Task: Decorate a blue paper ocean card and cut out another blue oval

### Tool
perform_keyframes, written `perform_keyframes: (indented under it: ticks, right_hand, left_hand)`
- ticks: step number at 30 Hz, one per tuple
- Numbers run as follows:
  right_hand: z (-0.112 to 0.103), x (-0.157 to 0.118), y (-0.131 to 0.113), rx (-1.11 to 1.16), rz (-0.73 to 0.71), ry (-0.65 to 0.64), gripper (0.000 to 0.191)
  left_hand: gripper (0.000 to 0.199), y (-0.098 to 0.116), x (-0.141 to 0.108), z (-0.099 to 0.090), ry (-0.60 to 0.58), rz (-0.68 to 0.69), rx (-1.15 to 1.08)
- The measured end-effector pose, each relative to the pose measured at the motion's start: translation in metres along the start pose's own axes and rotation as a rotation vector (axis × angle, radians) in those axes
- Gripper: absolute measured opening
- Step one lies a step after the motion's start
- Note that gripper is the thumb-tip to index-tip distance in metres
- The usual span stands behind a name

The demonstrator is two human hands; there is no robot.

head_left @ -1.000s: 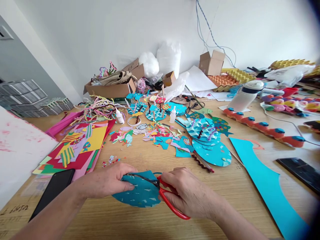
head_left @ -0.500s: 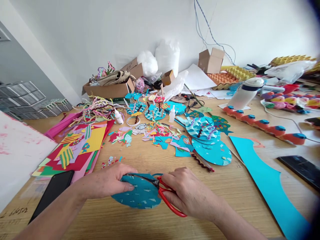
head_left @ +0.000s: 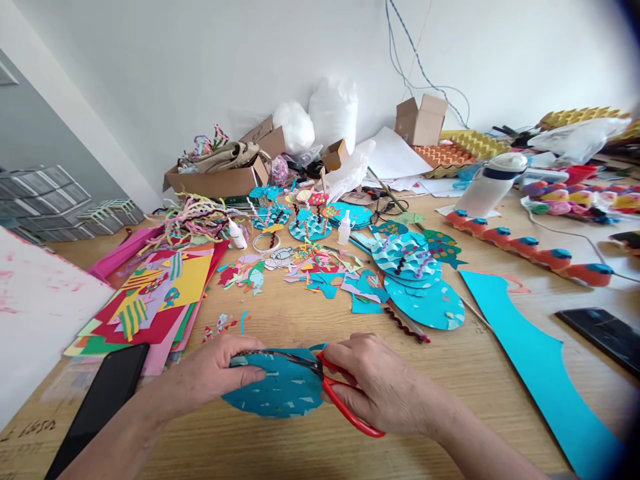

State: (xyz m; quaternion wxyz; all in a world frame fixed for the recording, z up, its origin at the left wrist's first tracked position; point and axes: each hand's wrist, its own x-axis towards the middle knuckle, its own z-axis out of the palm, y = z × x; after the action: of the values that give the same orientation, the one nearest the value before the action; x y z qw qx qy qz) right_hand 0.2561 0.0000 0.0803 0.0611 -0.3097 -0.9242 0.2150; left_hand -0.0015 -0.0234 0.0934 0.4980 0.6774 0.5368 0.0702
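My left hand (head_left: 227, 367) pinches the left side of a round blue paper piece (head_left: 277, 390), thumb on top and fingers at the far edge. Pale flecks dot its surface. My right hand (head_left: 375, 383) is closed round the red handles of a pair of scissors (head_left: 345, 403). Their dark blades lie along the disc's far edge and point left, towards my left fingers. A narrow blue strip (head_left: 318, 347) shows beside the scissors' pivot. Beyond my left hand lie small paper scraps (head_left: 223, 325) and a thin curved blue sliver (head_left: 243, 322).
Coloured paper sheets (head_left: 165, 313) and a black phone (head_left: 100, 407) lie left. Beyond are paper offcuts (head_left: 320, 283), glue bottles (head_left: 344, 228) and decorated blue discs (head_left: 425, 303). A large blue sheet (head_left: 520, 347), another phone (head_left: 600, 337) and a painted egg-carton strip (head_left: 540, 253) lie right.
My left hand has shifted slightly left, uncovering more of the blue sliver. My right hand and the scissors' handles have moved a little to the right. The disc stays nearly in place.
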Motion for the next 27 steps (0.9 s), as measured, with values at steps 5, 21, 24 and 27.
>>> perform_keyframes:
  ticks: [5, 21, 24, 27]
  right_hand:
    - [-0.004, -0.001, -0.001, 0.024, 0.007, -0.022, 0.020]
    - [-0.005, 0.003, -0.001, 0.000, -0.038, 0.016, 0.020]
    - [-0.004, 0.004, -0.001, -0.015, -0.052, 0.026, 0.019]
    - [-0.004, 0.004, -0.001, -0.016, -0.047, 0.031, 0.016]
  left_hand:
    - [0.023, 0.010, 0.000, 0.001, -0.001, 0.015, 0.104]
    - [0.020, 0.014, 0.000, 0.002, 0.002, 0.036, 0.103]
    - [0.022, 0.014, 0.000, 0.001, 0.005, 0.039, 0.120]
    - [0.023, 0.017, -0.002, -0.001, 0.014, 0.036, 0.165]
